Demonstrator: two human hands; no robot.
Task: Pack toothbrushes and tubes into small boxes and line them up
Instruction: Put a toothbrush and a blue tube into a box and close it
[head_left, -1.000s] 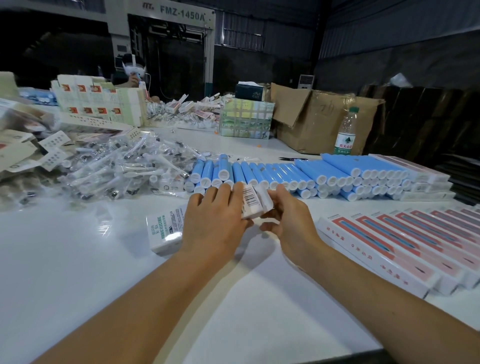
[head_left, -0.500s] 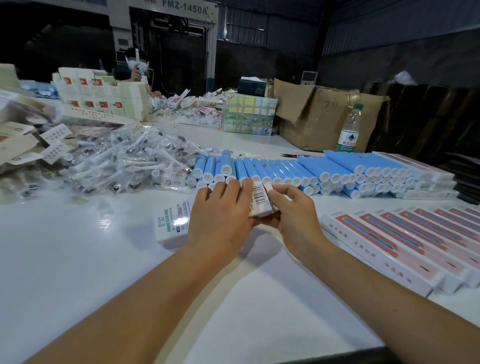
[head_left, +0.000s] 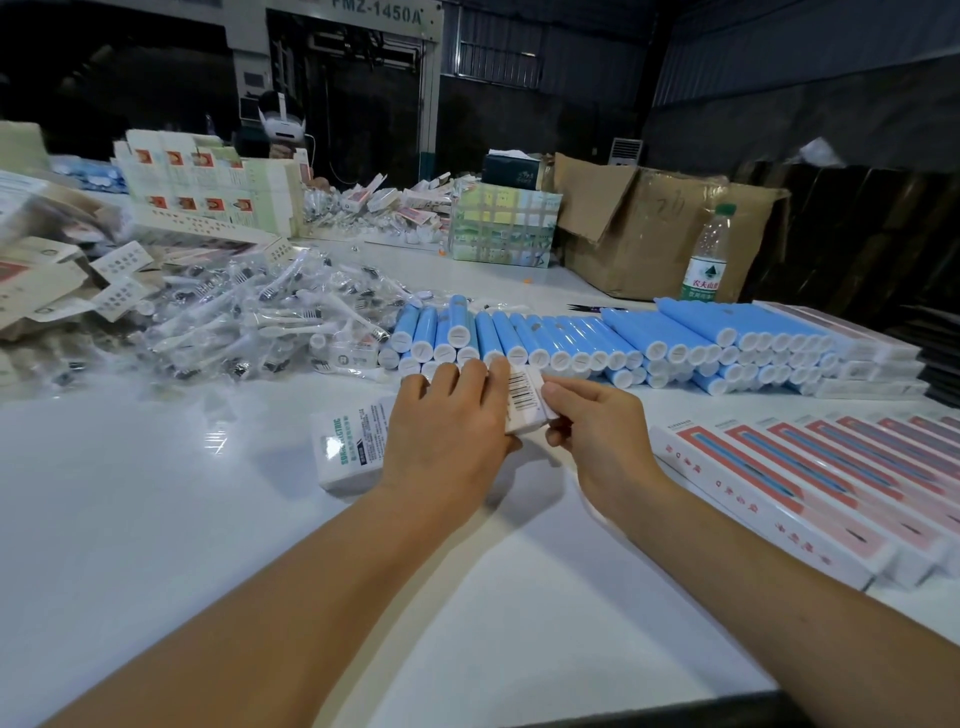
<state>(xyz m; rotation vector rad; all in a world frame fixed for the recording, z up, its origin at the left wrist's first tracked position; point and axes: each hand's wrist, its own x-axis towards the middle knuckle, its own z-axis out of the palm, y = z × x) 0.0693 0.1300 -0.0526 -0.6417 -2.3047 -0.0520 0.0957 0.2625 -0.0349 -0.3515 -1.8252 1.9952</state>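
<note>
Both hands meet over the glossy white table (head_left: 156, 519), and between them sits a small white box (head_left: 525, 402), smooth card with a black barcode on its upper face. The left hand (head_left: 447, 431) lies over its left side, fingers (head_left: 470, 376) close together and curled down over the box's far edge; the right hand (head_left: 597, 431) pinches the box's right end between thumb and forefinger. The box is a short rectangular block, its long axis running away from the person and tipped a little to the right, near end low by the wrists, far end pointing at the tubes. Just left of the left hand lies a second white box (head_left: 348, 447), flat on the table, shiny wrap catching the light, green lettering along its side. Behind the hands, a bank of blue tubes (head_left: 597, 338) is stacked side by side, round white caps facing the person, long axes running back and to the left. To their left is a heap of toothbrush heads (head_left: 249, 322) in crinkled clear plastic sleeves. On the right, long flat red-and-white boxes (head_left: 810, 478) lie in an overlapping row, their long axes running from far left to near right.
</note>
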